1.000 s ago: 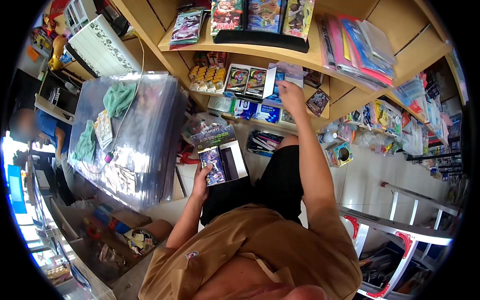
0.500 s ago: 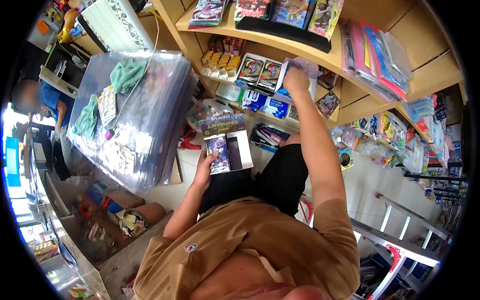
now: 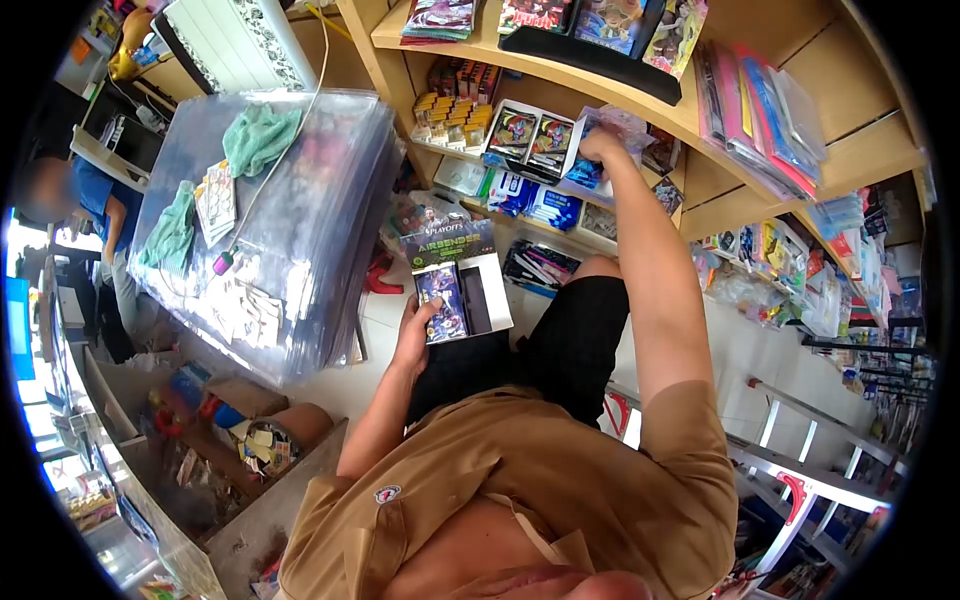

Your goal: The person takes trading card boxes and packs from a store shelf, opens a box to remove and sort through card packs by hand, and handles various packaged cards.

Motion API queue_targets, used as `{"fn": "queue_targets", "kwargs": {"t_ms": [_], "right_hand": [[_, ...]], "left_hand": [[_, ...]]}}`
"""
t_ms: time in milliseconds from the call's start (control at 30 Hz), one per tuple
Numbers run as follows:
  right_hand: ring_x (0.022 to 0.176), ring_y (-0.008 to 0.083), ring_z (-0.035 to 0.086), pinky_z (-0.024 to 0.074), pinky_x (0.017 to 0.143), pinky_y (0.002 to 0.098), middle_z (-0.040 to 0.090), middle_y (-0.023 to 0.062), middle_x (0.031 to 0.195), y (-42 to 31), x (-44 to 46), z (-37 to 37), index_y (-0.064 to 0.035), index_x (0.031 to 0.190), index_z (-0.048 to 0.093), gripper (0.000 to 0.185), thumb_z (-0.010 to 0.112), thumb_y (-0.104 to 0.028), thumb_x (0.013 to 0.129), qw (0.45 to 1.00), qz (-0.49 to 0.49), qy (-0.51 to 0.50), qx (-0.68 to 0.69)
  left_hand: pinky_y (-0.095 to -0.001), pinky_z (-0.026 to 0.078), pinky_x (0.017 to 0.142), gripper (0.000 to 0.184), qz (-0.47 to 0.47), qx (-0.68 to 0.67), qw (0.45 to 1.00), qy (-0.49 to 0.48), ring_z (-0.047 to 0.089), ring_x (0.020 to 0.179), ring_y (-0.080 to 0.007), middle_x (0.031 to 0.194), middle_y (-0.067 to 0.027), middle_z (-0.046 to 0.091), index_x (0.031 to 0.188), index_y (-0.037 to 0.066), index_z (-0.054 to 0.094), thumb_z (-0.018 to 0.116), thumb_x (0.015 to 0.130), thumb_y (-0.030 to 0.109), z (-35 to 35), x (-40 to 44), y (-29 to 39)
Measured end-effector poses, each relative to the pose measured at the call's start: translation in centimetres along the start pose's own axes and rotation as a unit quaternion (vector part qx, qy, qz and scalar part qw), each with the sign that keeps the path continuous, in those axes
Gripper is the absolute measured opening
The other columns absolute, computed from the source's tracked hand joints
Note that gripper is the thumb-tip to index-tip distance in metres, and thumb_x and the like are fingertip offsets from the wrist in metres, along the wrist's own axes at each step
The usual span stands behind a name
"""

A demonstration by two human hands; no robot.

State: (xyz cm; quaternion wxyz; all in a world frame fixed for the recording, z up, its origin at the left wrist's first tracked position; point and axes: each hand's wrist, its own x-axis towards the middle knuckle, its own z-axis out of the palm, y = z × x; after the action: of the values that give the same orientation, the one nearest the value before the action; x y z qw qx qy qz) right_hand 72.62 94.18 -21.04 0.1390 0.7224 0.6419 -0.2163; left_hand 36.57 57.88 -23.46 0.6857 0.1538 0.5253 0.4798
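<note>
My left hand point(image 3: 413, 333) grips an open display box point(image 3: 490, 290) by its left side, tilted above my lap. The thumb lies over a dark, shiny card pack point(image 3: 447, 303) in the box's left compartment; the right compartment looks dark inside. The raised lid point(image 3: 450, 242) reads "Airbender". My right arm is stretched to the shelf, with my right hand point(image 3: 601, 146) down in a white box point(image 3: 577, 158) holding blue packets point(image 3: 584, 174). Its fingertips are hidden there. Directly left of it stands a box of card packs point(image 3: 533, 140) in two stacks.
Plastic sheets point(image 3: 290, 200) with green cloths point(image 3: 258, 140) are piled at left. Coloured folders point(image 3: 765, 120) stand on the shelf at right. A ladder point(image 3: 815, 490) lies close on my right. A co-worker point(image 3: 105, 205) is at far left.
My right hand has shifted slightly within the shelf box, and the blue packets below it show more. My left hand still holds the display box. The whole view has moved a little.
</note>
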Motion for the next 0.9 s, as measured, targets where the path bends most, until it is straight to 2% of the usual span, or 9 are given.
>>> {"fn": "queue_targets", "kwargs": {"t_ms": [167,367,433,533,600,667,700,800,900], "right_hand": [[0.149,0.0406,0.043,0.0176,0.126,0.0577,0.052,0.0252,0.155,1.5,3.3,2.4,-0.0023,0.143,0.062,0.075,0.073,-0.047,0.084,0.999,-0.002,0.017,0.043],[0.131,0.0379,0.062,0.0438,0.113,0.0491,0.067,0.0227,0.138,3.8,5.2,5.3,-0.0051,0.126,0.075,0.067,0.082,-0.045,0.073,0.968,0.016,0.048,0.247],[0.083,0.0241,0.067,0.05,0.062,0.0428,0.072,0.0112,0.105,2.6,2.5,3.7,-0.0037,0.117,0.074,0.036,0.075,-0.021,0.085,0.933,0.083,0.024,0.349],[0.08,0.0237,0.065,0.0461,0.058,0.044,0.072,0.0099,0.101,1.0,-1.2,2.2,-0.0033,0.117,0.074,0.037,0.073,-0.024,0.086,0.922,0.078,0.046,0.377],[0.088,0.028,0.071,0.0524,0.065,0.0477,0.074,0.0141,0.109,1.6,0.2,2.6,0.0014,0.121,0.073,0.046,0.071,-0.028,0.086,0.922,0.083,0.064,0.373],[0.129,0.0366,0.064,0.051,0.105,0.0405,0.067,0.0241,0.138,2.1,0.8,3.3,0.001,0.126,0.072,0.066,0.072,-0.045,0.078,0.947,0.077,0.125,0.285],[0.136,0.0366,0.059,0.048,0.109,0.0384,0.063,0.026,0.141,2.3,0.6,3.3,0.0006,0.13,0.071,0.072,0.067,-0.051,0.079,0.955,0.071,0.127,0.259],[0.122,0.0319,0.068,0.0517,0.103,0.0361,0.071,0.0233,0.128,3.9,-1.5,2.3,0.0008,0.119,0.074,0.068,0.079,-0.047,0.071,0.939,0.015,0.179,0.294],[0.106,0.0189,0.07,0.0549,0.091,0.0328,0.073,0.0135,0.12,5.0,-10.9,0.1,-0.0002,0.112,0.073,0.05,0.087,-0.031,0.075,0.856,-0.006,0.163,0.49]], "left_hand": [[-0.0347,0.055,0.093,0.058,0.006,-0.002,1.0,-0.007,0.068,0.103,-0.0198,0.119,-0.0124,0.066,0.141,-0.002,0.047,0.07,0.095,0.024,-0.5,0.5,-0.4],[-0.0344,0.055,0.093,0.05,-0.009,0.002,1.0,-0.021,0.068,0.102,-0.0187,0.117,-0.0106,0.066,0.135,0.0,0.05,0.069,0.095,0.025,-1.1,0.9,-0.4],[-0.0346,0.055,0.093,0.051,-0.006,0.002,1.0,-0.026,0.068,0.102,-0.0186,0.117,-0.0105,0.066,0.135,0.0,0.05,0.069,0.095,0.025,-0.8,0.7,-0.2],[-0.0353,0.055,0.093,0.051,-0.002,-0.001,1.0,-0.026,0.067,0.103,-0.0185,0.118,-0.0106,0.066,0.135,0.001,0.05,0.07,0.095,0.025,-0.7,0.8,-0.4],[-0.035,0.055,0.092,0.048,0.002,-0.001,1.0,-0.016,0.069,0.1,-0.0181,0.116,-0.0065,0.07,0.138,0.004,0.054,0.067,0.096,0.024,-0.9,0.8,-0.8],[-0.0359,0.055,0.092,0.048,0.002,0.005,1.0,-0.016,0.069,0.1,-0.0187,0.115,-0.0072,0.069,0.138,0.004,0.053,0.068,0.097,0.024,-1.1,0.9,-0.8],[-0.0361,0.055,0.092,0.048,-0.004,0.002,1.0,-0.01,0.069,0.1,-0.0188,0.115,-0.0072,0.069,0.138,0.004,0.053,0.068,0.097,0.024,-0.9,0.7,-0.7],[-0.0362,0.056,0.092,0.049,0.001,0.001,1.0,-0.002,0.069,0.1,-0.0187,0.115,-0.0074,0.068,0.138,0.004,0.052,0.068,0.097,0.024,-1.1,0.7,-0.9],[-0.0357,0.055,0.093,0.05,0.014,-0.003,1.0,0.0,0.068,0.102,-0.0188,0.117,-0.0096,0.067,0.137,0.001,0.05,0.069,0.096,0.024,-0.3,-0.2,-0.3]]}}
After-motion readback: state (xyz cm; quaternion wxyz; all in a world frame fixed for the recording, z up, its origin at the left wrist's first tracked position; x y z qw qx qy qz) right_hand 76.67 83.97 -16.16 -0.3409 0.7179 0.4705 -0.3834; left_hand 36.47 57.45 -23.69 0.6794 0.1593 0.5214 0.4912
